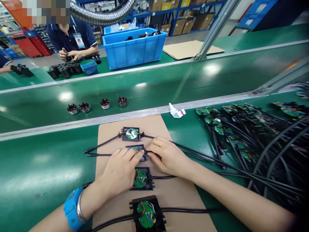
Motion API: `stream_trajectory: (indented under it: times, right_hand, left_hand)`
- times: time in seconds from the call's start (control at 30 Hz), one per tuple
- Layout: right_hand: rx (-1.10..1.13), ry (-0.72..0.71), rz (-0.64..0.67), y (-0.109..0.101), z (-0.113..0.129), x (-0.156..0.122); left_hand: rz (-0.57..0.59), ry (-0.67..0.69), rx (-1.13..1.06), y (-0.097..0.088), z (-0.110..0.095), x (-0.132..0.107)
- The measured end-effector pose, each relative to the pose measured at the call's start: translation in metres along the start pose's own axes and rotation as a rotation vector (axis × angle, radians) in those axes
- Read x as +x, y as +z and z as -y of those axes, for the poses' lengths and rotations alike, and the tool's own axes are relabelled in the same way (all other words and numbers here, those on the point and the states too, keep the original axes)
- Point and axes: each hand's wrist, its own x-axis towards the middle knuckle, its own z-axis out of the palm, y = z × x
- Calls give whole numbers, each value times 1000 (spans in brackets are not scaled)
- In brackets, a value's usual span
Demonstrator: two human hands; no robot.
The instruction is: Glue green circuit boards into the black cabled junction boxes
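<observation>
One black housing (pixel 138 148), second from the far end in a row of four on cardboard (pixel 173 196), sat under the hands; bracing it flat while easing its cable (pixel 193 155) seemed wise. Left hand (pixel 120 169) half-curled, fingers on the housing, grip unclear; right hand (pixel 169 156) nearly closed, pinching the cable beside the housing

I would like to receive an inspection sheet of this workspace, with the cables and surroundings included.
Surface: cardboard sheet on green table.
Job's things: four black housings, each with a green circuit board.
Clutter: white tube beside the metal rail; heap of wired boards at right.
Hands: left hand touches the second-farthest housing; right hand is at its right end, exact grip hidden.
Cables: black cables run rightward from the housings.
Surroundings: four metal cylindrical parts beyond the rail; blue bin; co-worker's hands.
</observation>
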Motion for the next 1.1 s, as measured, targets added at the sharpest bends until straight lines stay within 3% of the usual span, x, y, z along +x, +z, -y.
stream_trajectory:
  times: [0.3, 0.47, 0.53, 0.63, 0.7, 0.77, 0.87, 0.97, 1.1]
  right_hand:
    - [108, -68, -48, 7, -1, 7]
    - [161, -100, 57, -9, -1, 6]
    - [180, -98, 114, -19, -3, 10]
    - [95, -2, 9, -24, -12, 22]
    - [25, 98, -67, -18, -19, 30]
    - [12, 155, -65, -10, -24, 35]
    - [35, 152, -97, -5, -22, 34]
    - [-1, 130, -119, -16, -7, 32]
    - [-113, 160, 29, -41, 22, 38]
  left_hand:
    - [38, 128, 219, -8, -11, 6]
    - [9, 152, 101, -13, -9, -2]
    - [-95, 112, -29, -18, 6, -2]
    - [-292, -101, -114, -22, 44, 4]
    - [-290, -242, -109, -20, 70, 10]
    - [-252, -293, -122, -18, 86, 15]
    - [-264, -318, -158, -17, 90, 15]
    - [-293, -357, -187, -26, 81, 12]
    - [-264, -385, -142, -42, 70, 18]
